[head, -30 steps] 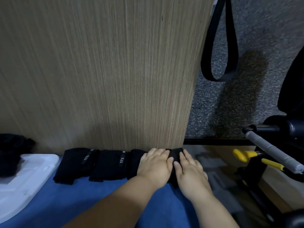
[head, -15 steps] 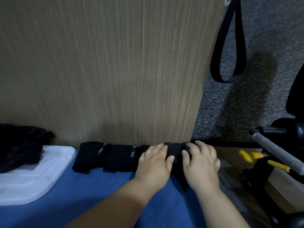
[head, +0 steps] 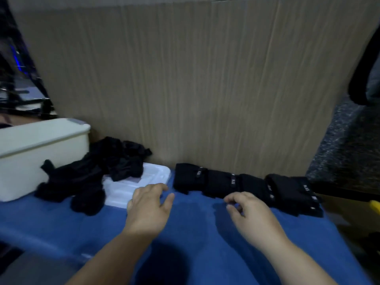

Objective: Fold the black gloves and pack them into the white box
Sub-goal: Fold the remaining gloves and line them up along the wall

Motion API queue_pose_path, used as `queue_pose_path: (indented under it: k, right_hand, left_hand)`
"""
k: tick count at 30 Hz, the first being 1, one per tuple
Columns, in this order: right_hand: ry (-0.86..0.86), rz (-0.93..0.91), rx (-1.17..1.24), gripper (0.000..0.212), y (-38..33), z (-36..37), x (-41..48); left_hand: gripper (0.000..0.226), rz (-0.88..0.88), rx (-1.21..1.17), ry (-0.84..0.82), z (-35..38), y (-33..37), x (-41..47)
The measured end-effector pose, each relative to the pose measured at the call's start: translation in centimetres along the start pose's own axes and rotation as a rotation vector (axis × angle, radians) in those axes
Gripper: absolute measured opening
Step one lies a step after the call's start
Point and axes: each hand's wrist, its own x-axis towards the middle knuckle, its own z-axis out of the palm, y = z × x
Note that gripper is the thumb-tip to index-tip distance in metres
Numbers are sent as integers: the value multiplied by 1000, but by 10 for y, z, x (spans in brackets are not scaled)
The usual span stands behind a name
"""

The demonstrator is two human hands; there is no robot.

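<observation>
Several folded black gloves (head: 242, 185) lie in a row on the blue cloth (head: 195, 233) against the wooden panel. A loose pile of unfolded black gloves (head: 92, 171) lies to the left, partly on a white lid (head: 141, 182). The white box (head: 37, 153) stands at the far left. My left hand (head: 150, 204) hovers near the lid's right edge, fingers relaxed and empty. My right hand (head: 246, 210) hangs just in front of the folded row, fingers loosely curled, holding nothing.
A tall wooden panel (head: 195, 89) rises straight behind the gloves. The cloth's right edge drops to a grey carpet (head: 341, 151), with a yellow part (head: 375, 206) at the frame edge. Dark equipment (head: 18, 79) fills the far left.
Both hands have lifted off the rightmost folded glove and drawn back toward me and leftward. The view has swung left, bringing the box and the loose pile into sight.
</observation>
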Motion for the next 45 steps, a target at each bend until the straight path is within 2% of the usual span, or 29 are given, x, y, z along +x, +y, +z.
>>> queue_pose_path:
  k: [5, 9, 12, 21, 26, 34, 40, 45]
  right_hand:
    - [-121, -5, 89, 15, -45, 40, 5]
    - [-180, -109, 122, 12, -87, 77, 14]
    - [-191, -159, 179, 16, -124, 103, 27]
    - [-325, -157, 246, 46, -206, 161, 59]
    - [-362, -100, 357, 44, -218, 172, 67]
    - [-233, -11, 492, 35, -182, 142, 58]
    - [-152, 59, 599, 36, -126, 101, 32]
    - [-70, 130, 733, 41, -74, 71, 3]
  left_hand:
    - [28, -157, 20, 178, -43, -60, -2]
    - [18, -245, -8, 332, -72, -101, -2]
    - [22, -331, -83, 339, -79, -127, -1]
    - [44, -337, -281, 77, -76, -160, 14]
    - [41, -294, -418, 0, -74, -155, 16]
    - [39, -258, -812, -135, -67, -121, 12]
    - [32, -152, -951, -397, -50, -80, -2]
    - [26, -147, -1167, -631, -27, -40, -17]
